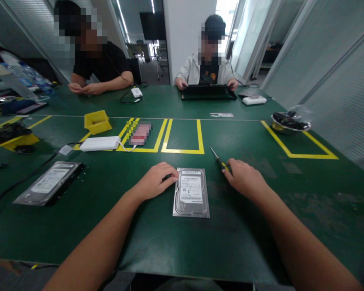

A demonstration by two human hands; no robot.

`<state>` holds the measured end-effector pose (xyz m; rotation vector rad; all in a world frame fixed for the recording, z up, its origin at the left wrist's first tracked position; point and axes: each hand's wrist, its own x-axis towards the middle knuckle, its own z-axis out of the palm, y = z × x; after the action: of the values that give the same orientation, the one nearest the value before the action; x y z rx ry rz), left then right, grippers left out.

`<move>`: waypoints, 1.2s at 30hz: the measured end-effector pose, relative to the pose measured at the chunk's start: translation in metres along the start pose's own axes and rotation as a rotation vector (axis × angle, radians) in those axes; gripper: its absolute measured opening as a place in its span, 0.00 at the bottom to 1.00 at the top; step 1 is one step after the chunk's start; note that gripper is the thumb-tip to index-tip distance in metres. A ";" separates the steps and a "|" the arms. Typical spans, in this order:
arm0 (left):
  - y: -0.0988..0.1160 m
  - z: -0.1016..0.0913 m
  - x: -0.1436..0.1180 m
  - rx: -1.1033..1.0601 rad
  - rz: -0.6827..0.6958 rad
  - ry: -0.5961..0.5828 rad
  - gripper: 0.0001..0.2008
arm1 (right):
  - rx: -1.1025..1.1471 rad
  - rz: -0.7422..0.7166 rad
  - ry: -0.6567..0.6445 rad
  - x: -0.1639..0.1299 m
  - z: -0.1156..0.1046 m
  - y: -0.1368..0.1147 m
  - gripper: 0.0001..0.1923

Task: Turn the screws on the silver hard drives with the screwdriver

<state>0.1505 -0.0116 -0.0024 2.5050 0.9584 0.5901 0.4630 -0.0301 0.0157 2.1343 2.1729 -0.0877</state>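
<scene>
In front of me a silver hard drive lies flat on the green table, label side up. My left hand is at its upper left edge, with curled fingers and thumb closed against that edge. To the right of the drive, my right hand is closed around the handle of a screwdriver. Its black and yellow handle is partly covered by my fingers, and the thin metal shaft points up and left, apart from the drive.
A second hard drive lies at the left. Farther back are a white power strip, a yellow bin, a pink phone and a metal bowl. Two people sit opposite; one holds a black tray-like panel.
</scene>
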 end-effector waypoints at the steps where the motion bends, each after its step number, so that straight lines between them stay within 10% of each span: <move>1: 0.000 -0.001 0.000 -0.017 0.001 -0.026 0.06 | 0.000 -0.009 -0.001 0.000 0.002 -0.003 0.12; 10: 0.006 -0.011 -0.003 -0.125 0.033 -0.178 0.07 | -0.003 -0.057 -0.024 0.001 0.009 -0.011 0.10; 36: 0.015 -0.012 -0.006 0.123 0.126 -0.138 0.08 | 0.007 -0.079 -0.046 0.001 0.010 -0.008 0.10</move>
<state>0.1482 -0.0237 0.0136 2.6906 0.8134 0.4000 0.4548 -0.0300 0.0050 2.0296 2.2338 -0.1489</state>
